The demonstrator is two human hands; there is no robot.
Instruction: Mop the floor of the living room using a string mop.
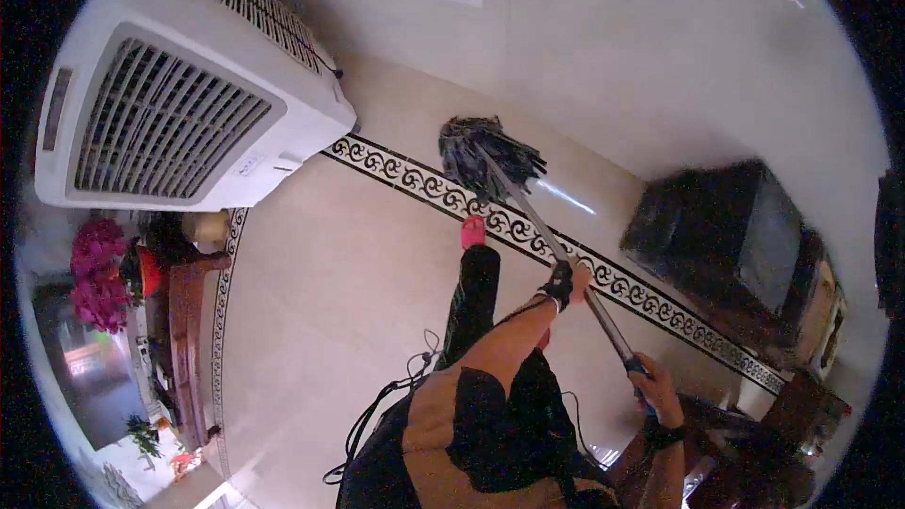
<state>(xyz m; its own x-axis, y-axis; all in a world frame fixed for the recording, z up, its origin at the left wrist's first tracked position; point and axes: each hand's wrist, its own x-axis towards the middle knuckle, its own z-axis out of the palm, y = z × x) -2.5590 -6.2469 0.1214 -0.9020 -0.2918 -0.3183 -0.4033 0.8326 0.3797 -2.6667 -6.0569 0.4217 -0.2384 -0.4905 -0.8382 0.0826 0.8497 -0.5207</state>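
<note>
A string mop (491, 155) with dark grey strands rests on the tiled floor (339, 283), close to the wall and partly over a patterned border strip (615, 279). Its metal handle (534, 215) slopes down toward me. Around the middle of the handle, my left hand (580, 284) is closed, with a dark strap at the wrist. My right hand (657, 389) grips the upper end of the handle, where a dark grip shows. My foot in a pink slipper (473, 230) stands just below the mop strands.
A white air cooler (297, 124) stands at the upper left. On the right is a dark cabinet-like box (693, 233) by the wall (601, 49). A wooden stand (185, 339) with pink flowers (99, 276) lines the left side. Black cables (368, 424) hang beside my body.
</note>
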